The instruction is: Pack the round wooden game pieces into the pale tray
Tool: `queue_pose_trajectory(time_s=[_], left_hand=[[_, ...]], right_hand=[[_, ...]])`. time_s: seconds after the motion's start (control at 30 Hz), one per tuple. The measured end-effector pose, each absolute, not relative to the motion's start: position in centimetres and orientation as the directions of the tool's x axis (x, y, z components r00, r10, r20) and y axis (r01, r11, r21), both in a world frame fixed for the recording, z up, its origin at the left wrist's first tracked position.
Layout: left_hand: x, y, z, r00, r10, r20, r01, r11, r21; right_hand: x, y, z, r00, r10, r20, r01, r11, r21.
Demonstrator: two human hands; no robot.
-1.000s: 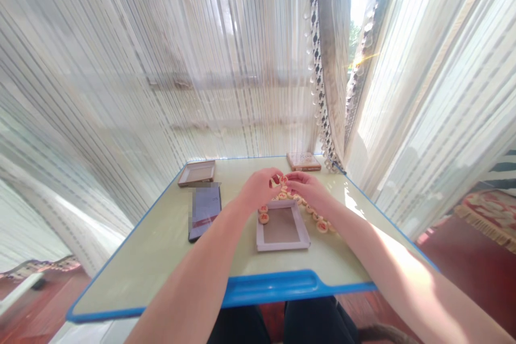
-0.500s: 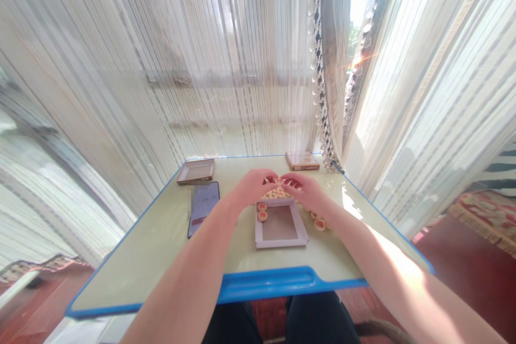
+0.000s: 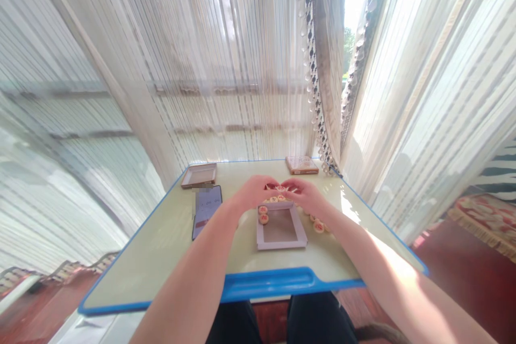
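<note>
A round game piece with a red character (image 3: 281, 188) sits between the fingertips of the 2 hands, just beyond the far wall of an open white box (image 3: 282, 245). Its face is a disc, so it shows no long axis to line up with. It lies to the right of the left hand's (image 3: 255, 191) fingers and to the left of the right hand's (image 3: 307, 194); neither hand looks clearly nearer. The fingers of both hands curl in from opposite sides, but I cannot tell whether they grip the piece or merely flank it. Nearer the box, pale pieces (image 3: 281, 198) lie below the fingers. Inside the box, 2 pieces marked in red (image 3: 263, 219) line its left wall, while more pieces (image 3: 319, 227) lie right of it, beside the right forearm. Farther out on the table (image 3: 169, 258), a phone (image 3: 208, 207) lies left of the left forearm.
</note>
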State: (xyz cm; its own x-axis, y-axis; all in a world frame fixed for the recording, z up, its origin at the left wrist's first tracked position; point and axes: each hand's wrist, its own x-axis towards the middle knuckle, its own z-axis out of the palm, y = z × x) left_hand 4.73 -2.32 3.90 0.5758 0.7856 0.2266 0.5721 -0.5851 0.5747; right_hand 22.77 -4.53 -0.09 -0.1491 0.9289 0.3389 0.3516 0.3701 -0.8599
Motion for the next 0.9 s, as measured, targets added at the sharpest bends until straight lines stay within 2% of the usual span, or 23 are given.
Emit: queue_pose_trajectory(time_s=[0.27, 0.37, 0.47, 0.57, 0.67, 0.9], left_hand=[[4.1, -2.9, 4.9, 0.581, 0.805, 0.121, 0.597, -0.522, 0.609], [2.8, -2.4, 5.1, 0.573, 0.820, -0.018, 0.716, -0.489, 0.498], [1.7, -1.7, 5.0, 0.468, 0.878, -0.101, 0.831, -0.399, 0.387], [1.2, -1.0, 4.6, 0.437, 0.891, -0.126, 0.853, -0.366, 0.371], [1.2, -0.7, 4.1, 0.452, 0.881, -0.139, 0.846, -0.375, 0.378], [1.7, -0.6, 3.6, 0.493, 0.855, -0.160, 0.823, -0.398, 0.405]], right_hand=[[22.6, -4.7, -0.2, -0.136, 0.917, 0.375, 0.372, 0.398, -0.839], [22.4, -4.7, -0.4, -0.147, 0.903, 0.405, 0.448, 0.426, -0.786], [21.8, -5.0, -0.6, -0.248, 0.863, 0.440, 0.525, 0.501, -0.688], [21.2, -5.3, -0.8, -0.333, 0.839, 0.430, 0.558, 0.544, -0.627], [20.6, -5.3, -1.2, -0.348, 0.845, 0.406, 0.583, 0.535, -0.612], [19.8, -5.4, -1.4, -0.454, 0.775, 0.440, 0.609, 0.630, -0.481]])
